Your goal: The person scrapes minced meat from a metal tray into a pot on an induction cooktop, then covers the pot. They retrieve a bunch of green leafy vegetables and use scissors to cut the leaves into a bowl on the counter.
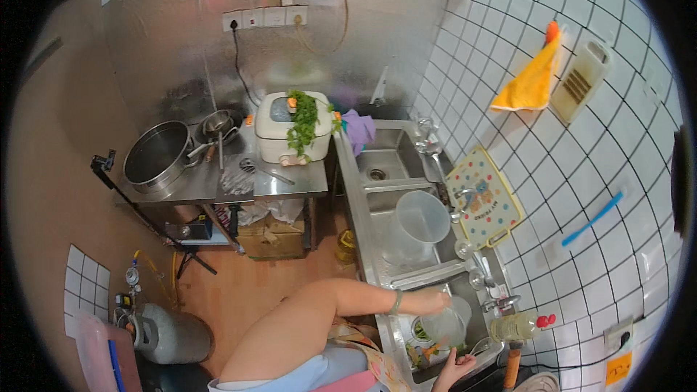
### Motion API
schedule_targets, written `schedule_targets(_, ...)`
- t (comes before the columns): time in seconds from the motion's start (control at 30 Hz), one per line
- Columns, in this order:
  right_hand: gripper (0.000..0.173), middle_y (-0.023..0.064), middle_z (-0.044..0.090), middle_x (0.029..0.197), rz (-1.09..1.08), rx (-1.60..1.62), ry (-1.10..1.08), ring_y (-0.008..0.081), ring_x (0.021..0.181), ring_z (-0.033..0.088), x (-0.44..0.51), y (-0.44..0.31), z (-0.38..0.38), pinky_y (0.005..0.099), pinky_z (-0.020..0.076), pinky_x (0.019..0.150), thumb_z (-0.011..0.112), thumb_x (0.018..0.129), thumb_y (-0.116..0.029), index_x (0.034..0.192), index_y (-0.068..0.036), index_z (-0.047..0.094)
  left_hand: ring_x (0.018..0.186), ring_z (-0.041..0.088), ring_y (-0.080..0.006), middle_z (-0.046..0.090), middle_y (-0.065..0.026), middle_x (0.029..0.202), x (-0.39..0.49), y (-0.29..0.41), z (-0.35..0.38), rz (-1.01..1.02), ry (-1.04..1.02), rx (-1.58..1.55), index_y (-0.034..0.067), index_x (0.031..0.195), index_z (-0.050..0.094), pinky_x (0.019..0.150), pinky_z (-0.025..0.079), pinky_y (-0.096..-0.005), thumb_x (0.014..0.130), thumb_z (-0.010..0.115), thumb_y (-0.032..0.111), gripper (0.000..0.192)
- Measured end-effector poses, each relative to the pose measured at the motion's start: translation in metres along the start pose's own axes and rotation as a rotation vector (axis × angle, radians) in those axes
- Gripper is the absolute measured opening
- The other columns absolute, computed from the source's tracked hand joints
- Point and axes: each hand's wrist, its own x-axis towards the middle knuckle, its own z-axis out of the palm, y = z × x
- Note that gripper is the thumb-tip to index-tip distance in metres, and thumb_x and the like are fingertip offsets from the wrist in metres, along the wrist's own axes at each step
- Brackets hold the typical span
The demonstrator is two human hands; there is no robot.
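Observation:
My left hand (430,302), below a bracelet, is closed at the upper rim of a translucent plastic container (447,328) over the nearest sink basin (482,332). Beneath the container lie green leaves and orange scraps (427,353) in the basin; the container partly covers them. My right hand (457,368) is at the basin's near edge, thumb raised and fingers curled. Close to its fingertips is a small clear or wire utensil (482,346); whether the fingers grip it cannot be made out.
A large translucent bucket (422,220) stands in the middle basin. Along the tiled wall are a patterned cutting board (484,196), faucets (501,302) and a bottle of liquid (512,328). Leafy greens (304,125) lie on a white electric cooker (267,129), beside a steel pot (158,155). A gas cylinder (171,332) stands lower left.

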Motion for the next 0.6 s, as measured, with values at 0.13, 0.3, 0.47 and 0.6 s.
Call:
schedule_targets(0.13,0.027,-0.0025,0.031,0.070,0.134,0.246,0.010,0.0081,0.063,0.030,0.015,0.014,0.026,0.0216,0.0303,0.056,0.062,0.079,-0.007,0.077,-0.007,0.036,0.065,0.057,-0.0288,0.058,-0.0167,0.070,-0.029,0.018,-0.003,-0.192,0.031,-0.284,-0.003,0.078,0.058,0.063,0.047,-0.0360,0.071,0.056,0.009,0.013)
schedule_targets(0.3,0.022,-0.0043,0.033,0.067,0.231,0.367,-0.240,0.0065,0.059,0.032,0.074,-0.039,0.015,0.0200,0.0302,0.052,0.059,0.078,-0.004,0.074,-0.010,0.038,0.062,0.059,-0.0216,0.062,-0.0114,0.074,-0.053,0.002,-0.070,-0.189,0.057,-0.551,0.004,0.097,0.062,0.059,0.048,-0.0318,0.080,0.060,0.018,0.022)
schedule_targets(0.47,0.030,0.0156,0.059,0.097,0.303,0.055,-0.155,0.0273,0.080,0.057,0.078,-0.053,0.036,0.0338,0.0476,0.071,0.050,0.084,-0.014,0.108,0.004,0.052,0.069,0.062,-0.0237,0.064,-0.0141,0.076,-0.081,-0.123,-0.213,-0.640,0.452,-0.088,0.007,0.082,0.066,0.063,0.048,-0.0360,0.078,0.059,0.026,0.020)
schedule_targets(0.6,0.027,0.0200,0.059,0.095,-0.093,-0.714,-0.107,0.0302,0.083,0.057,0.074,-0.048,0.084,0.0338,0.0468,0.074,0.045,0.085,-0.015,0.098,0.006,0.057,0.071,0.059,-0.0366,0.061,-0.0213,0.076,-0.120,-0.271,-0.405,-0.975,0.719,0.469,-0.001,0.075,0.063,0.065,0.046,-0.0419,0.080,0.049,0.028,0.032)
